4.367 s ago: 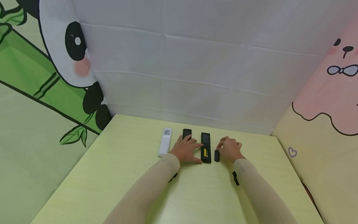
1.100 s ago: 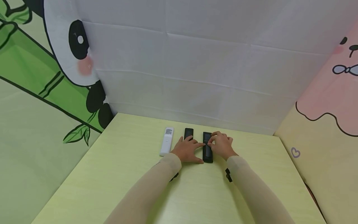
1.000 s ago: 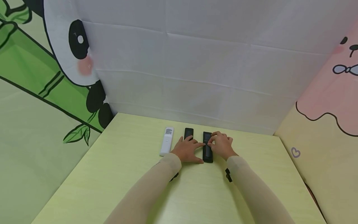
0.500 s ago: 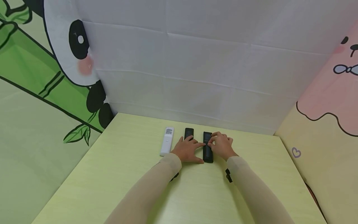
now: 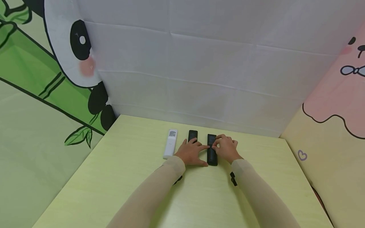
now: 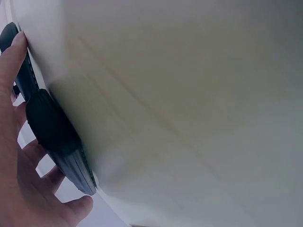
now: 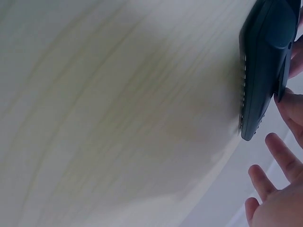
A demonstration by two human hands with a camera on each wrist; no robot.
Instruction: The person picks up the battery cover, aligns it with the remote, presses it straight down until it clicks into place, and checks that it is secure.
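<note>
A black remote control (image 5: 211,138) lies back side up between my hands. Its battery cover (image 7: 283,75) sits over the battery compartment, with one end slightly raised in the right wrist view. My right hand (image 5: 227,148) pinches that end between thumb and index finger, the other fingers held off. With fingers spread, my left hand (image 5: 190,153) touches the remote's left edge with index finger and thumb. It spans a second black remote (image 5: 193,135), whose lower part it hides in the head view. The left wrist view shows this second remote (image 6: 57,130) close up.
A white remote (image 5: 170,144) lies left of the left hand, back side up. All stand on a pale wooden table (image 5: 131,177). A white cloth wall (image 5: 182,95) closes off the table's far edge, and printed cloths hang at both sides.
Since 4.4 s ago, my right hand has brought the battery cover left from the table onto the remote, hiding the yellow battery. Over the last second, both hands stay nearly still.
</note>
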